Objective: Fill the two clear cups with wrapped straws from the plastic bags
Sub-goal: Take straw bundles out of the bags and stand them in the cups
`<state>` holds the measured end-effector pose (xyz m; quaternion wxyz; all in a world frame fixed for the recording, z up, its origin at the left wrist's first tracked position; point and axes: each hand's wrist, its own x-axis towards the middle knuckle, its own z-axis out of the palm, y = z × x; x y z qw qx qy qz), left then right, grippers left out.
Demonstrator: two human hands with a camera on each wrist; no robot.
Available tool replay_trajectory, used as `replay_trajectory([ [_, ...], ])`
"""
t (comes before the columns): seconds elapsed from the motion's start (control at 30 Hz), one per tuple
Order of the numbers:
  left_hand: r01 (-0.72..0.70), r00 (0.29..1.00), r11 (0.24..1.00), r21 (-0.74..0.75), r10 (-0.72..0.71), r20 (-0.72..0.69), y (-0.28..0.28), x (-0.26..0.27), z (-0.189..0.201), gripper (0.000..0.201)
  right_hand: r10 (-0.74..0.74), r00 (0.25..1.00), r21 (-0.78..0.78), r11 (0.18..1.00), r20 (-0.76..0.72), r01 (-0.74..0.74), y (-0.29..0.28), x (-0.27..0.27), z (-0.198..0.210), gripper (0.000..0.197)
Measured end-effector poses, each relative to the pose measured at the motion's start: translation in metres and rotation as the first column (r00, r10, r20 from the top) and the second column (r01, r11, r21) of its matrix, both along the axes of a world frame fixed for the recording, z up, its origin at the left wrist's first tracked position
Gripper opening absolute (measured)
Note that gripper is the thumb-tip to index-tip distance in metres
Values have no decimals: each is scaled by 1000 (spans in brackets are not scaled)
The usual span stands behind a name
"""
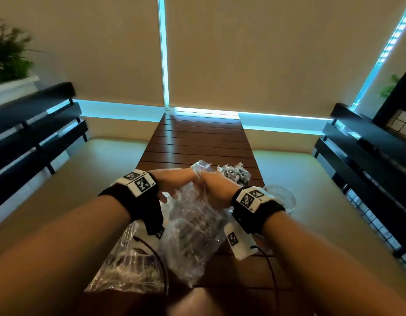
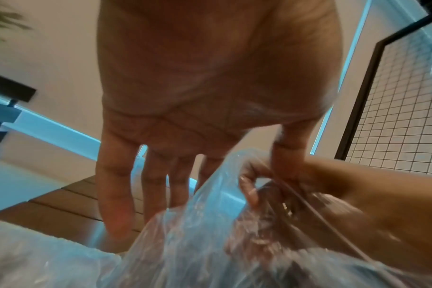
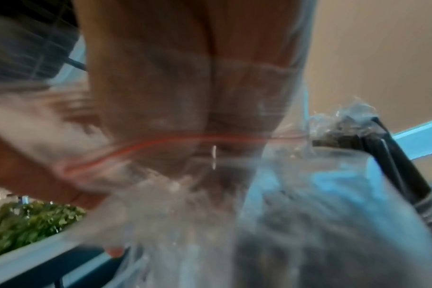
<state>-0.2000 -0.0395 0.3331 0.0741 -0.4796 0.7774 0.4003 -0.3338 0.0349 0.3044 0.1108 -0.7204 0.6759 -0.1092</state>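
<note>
At the near end of the slatted wooden table (image 1: 197, 137), seen from the head camera, a clear plastic bag (image 1: 192, 224) stands half-raised between the person's wrists, its mouth pointing away toward the table's far end. The left hand (image 1: 174, 179) and the right hand (image 1: 214, 190) meet at that mouth. A second bag (image 1: 129, 267) lies flat on the table just left of the raised one. Beyond the raised bag a cup stuffed with wrapped straws (image 1: 235, 174) stands upright; a clear cup (image 1: 281, 197), apparently empty, sits right of the bag, partly hidden by the right wrist.

From the left wrist, the left hand (image 2: 210, 87) shows four fingers (image 2: 116, 194) straight and spread, hanging down outside the film, while its thumb, as best I can tell, presses the bag's edge (image 2: 210, 194). The right hand (image 2: 345, 204) has fingers curled inside the mouth; the blur hides whether they hold any straws.

From the right wrist, everything is smeared. The right hand (image 3: 197, 97) is seen through the film, past the bag's red seal line (image 3: 160, 140), reaching down into it.

The straws in the bag seem to lie lengthwise along it, beneath the right hand's fingers, so I judge that hand nearer, and the pull should run out along the bag's long axis, then right to the clear cup.
</note>
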Motion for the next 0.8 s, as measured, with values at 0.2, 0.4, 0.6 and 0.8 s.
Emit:
replay_trajectory([
  [0.2,203,978,890,-408,-168,121,0,2,-8,26,-38,957,200,975,-288,99,-1,9,-9,41],
  [0.4,101,981,968,-229,-136,-142,-4,16,3,17,-1,881,260,955,-473,140,6,9,-1,58],
  [0.6,93,927,973,-209,-161,-339,11,11,15,27,123,831,450,878,-542,163,20,13,17,7],
  [0.8,76,885,862,-502,-290,-364,11,4,55,21,119,900,473,875,-419,105,19,18,37,29],
])
